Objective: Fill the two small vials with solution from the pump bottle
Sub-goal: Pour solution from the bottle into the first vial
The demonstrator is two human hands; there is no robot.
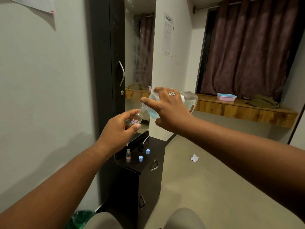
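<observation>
My right hand [171, 108] grips a clear bottle [189, 98] holding blue liquid, tipped on its side with its threaded open neck pointing left and down. That neck touches the mouth of a small clear vial [137, 117] with a red and blue label, held tilted in my left hand [115, 129]. A second small vial [128, 155] stands upright and uncapped on the black cabinet top [148, 164]. Two blue caps [140, 158] [147, 151] lie beside it. The black pump head [141, 147] with its white tube lies at the back of the cabinet top.
The black cabinet [148, 187] has drawers with metal handles and a tall mirror [140, 63] above. A wooden ledge [239, 108] at the right carries a pink and blue box [226, 97] and a green cloth. A white scrap [194, 157] lies on the floor. A green bag [80, 219] sits at the bottom left.
</observation>
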